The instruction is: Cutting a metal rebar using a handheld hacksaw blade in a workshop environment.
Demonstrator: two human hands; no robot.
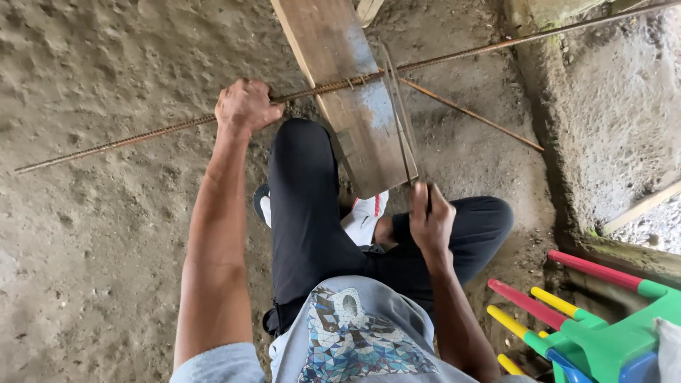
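On the wooden plank (355,106): the long rusty rod (142,136) is laid across and pinned.
Left hand (245,105): clenched on the rod.
Right hand (429,220): wrapped round the hacksaw (401,113) handle.
Danger: the rod could be rolled, the blade jumped, a knee nicked.

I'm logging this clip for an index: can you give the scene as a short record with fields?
left hand: grips a long ribbed steel bar lying across a plank
right hand: holds a hacksaw, blade on the bar
plank: wooden, propped over the knees
ground: bare dirt
nearby: thin rod; coloured plastic chair
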